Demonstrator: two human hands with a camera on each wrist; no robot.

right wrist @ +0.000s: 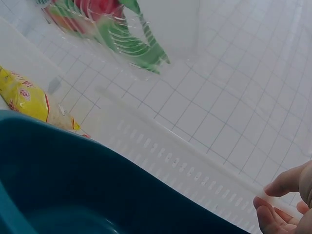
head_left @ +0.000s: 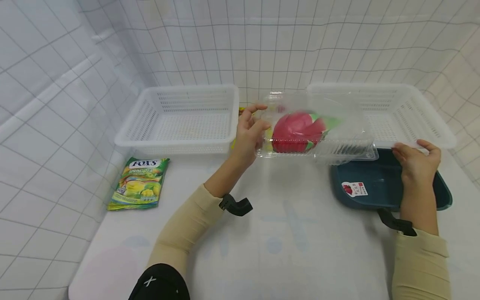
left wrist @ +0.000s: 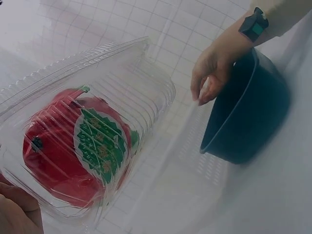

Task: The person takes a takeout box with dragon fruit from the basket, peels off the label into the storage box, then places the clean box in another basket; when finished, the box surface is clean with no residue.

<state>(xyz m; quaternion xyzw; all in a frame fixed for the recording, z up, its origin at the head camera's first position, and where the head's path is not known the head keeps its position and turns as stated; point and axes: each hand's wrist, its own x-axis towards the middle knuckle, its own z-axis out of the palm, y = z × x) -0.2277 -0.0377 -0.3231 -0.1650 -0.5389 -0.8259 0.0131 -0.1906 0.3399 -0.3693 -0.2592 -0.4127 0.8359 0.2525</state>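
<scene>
A clear plastic clamshell box [head_left: 348, 146] with a red dragon fruit [head_left: 294, 132] inside is held in the air. My left hand [head_left: 249, 135] grips it by its left end. In the left wrist view the dragon fruit [left wrist: 73, 151] shows a green and white label. My right hand [head_left: 418, 166] is apart from the box, over the dark teal tub [head_left: 375, 177]. Its loosely curled fingers overlap the front rim of the right white basket [head_left: 436, 118]. The right wrist view has those fingertips close to that basket's rim [right wrist: 195, 151].
Another white basket [head_left: 178, 139] stands at the back left, with a green and yellow candy bag [head_left: 140, 183] in front of it. A yellow packet [right wrist: 27, 97] lies in the gap between the baskets. Grid-patterned white sheeting [head_left: 262, 46] rises behind.
</scene>
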